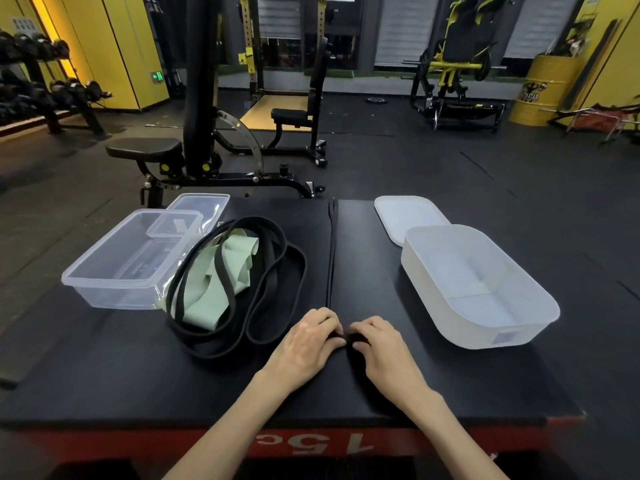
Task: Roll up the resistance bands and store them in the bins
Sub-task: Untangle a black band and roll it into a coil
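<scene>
Clear bin (114, 296) is sitting far left on the bench (104, 375), with a tangle of black bands (277, 289) and a green band (207, 292) lying just beside it. Left hand (308, 344) and right hand (377, 348) are meeting at bench centre, curled fingers (327, 322) of both pinching the near, partly rolled end of a straight black band (331, 254). Its long axis is running directly away from the hands, both equally near, so rolling likely goes forward. White bin (485, 327) is waiting right, nearer the right hand; the tangle is crowding the strip's left side.
</scene>
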{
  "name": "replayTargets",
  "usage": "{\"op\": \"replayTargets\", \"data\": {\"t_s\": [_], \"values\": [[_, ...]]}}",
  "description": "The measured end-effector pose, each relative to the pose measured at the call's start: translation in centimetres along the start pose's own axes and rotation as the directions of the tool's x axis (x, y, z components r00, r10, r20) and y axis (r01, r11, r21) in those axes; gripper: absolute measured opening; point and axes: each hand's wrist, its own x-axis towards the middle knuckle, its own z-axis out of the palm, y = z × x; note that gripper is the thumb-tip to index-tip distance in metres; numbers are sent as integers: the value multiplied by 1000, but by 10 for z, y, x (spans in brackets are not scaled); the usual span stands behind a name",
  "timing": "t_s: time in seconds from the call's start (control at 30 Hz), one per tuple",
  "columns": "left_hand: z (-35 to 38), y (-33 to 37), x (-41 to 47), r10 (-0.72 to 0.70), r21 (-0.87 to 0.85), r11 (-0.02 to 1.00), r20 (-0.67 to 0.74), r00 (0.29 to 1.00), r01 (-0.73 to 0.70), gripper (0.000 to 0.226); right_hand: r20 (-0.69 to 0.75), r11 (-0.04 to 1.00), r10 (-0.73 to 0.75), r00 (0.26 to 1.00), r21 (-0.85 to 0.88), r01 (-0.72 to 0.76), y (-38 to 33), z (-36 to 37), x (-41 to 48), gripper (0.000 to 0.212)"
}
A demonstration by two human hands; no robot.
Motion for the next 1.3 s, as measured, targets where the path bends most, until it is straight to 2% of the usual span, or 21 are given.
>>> {"op": "replayTargets", "data": {"t_s": [0.2, 0.33, 0.53, 0.67, 0.8, 0.83, 0.9, 0.97, 1.07, 1.17, 1.3], "values": [[3, 7, -10, -111, -71, 991, -7, 994, 110, 16, -59, 995, -26, 998, 90, 31, 1, 2, -5, 19], [-2, 10, -8, -91, -99, 991, 40, 995, 95, 14, -56, 994, 0, 998, 109, 6, 3, 5, -5, 18], [0, 12, -10, -95, -58, 994, 31, 995, 97, 26, -76, 981, -143, 987, 121, 152, 2, 6, -9, 27], [-1, 14, -13, -82, -34, 996, -5, 997, 81, 23, -78, 964, -213, 974, 148, 223, 3, 2, -10, 29], [-2, 17, -12, -79, 9, 997, -44, 996, 79, 21, -128, 949, -99, 987, 286, 133, 4, -6, -7, 36], [-2, 18, -12, -82, 12, 996, -52, 995, 83, 22, -135, 953, -90, 987, 277, 125, 5, -8, -1, 37], [-1, 19, -10, -91, 19, 996, -64, 994, 92, 24, -99, 970, -173, 980, 155, 187, 6, -11, 20, 37], [1, 19, -9, -97, 32, 994, -91, 991, 100, 24, 54, 959, -283, 958, 37, 282, 4, -12, 44, 40], [2, 20, -11, -124, 46, 990, -123, 985, 130, 21, 285, 945, -312, 907, -5, 327, 6, -8, 66, 32], [2, 19, -13, -188, 61, 978, -150, 971, 199, 20, 243, 940, -321, 915, -34, 339, 13, -5, 67, 15], [1, 21, -12, -257, 63, 960, -188, 948, 273, 19, 120, 930, -351, 929, -69, 360, 19, -5, 62, 6]]}}
